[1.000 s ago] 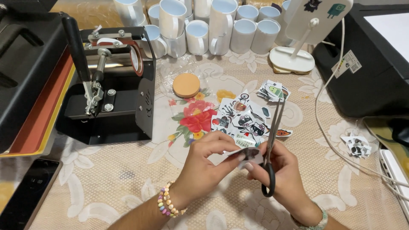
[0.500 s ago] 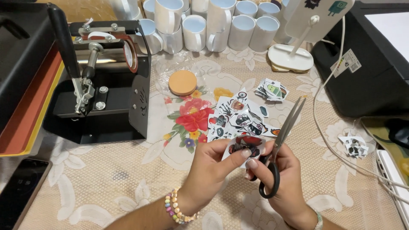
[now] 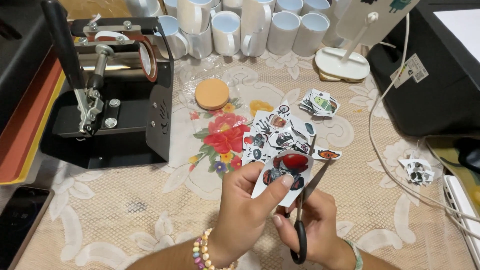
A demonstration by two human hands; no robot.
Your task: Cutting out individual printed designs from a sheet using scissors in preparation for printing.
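Looking down from your head camera, your left hand [image 3: 242, 210] pinches a white paper cutout with a red-and-black printed figure [image 3: 284, 174] near the front edge; your right hand [image 3: 315, 227] grips black-handled scissors [image 3: 303, 210], blades parted against its right edge. Beneath lies a cream lace tablecloth with a red flower print [image 3: 125, 210]; a black mug press [image 3: 115, 100] stands left, white mugs [image 3: 240, 30] far behind.

Two hands work at six o'clock: the left hand [image 3: 245, 210] and the right hand [image 3: 315, 227]. One pair of scissors [image 3: 305, 200] is there, and one printed cutout [image 3: 283, 175]. At twelve o'clock stand at least nine white mugs [image 3: 226, 32]. One round cork coaster [image 3: 212, 93] lies near the centre. One mug press [image 3: 110, 100] is at ten o'clock, one phone [image 3: 20, 222] at eight. Three loose piles of cut prints [image 3: 272, 135] lie between one and three o'clock.
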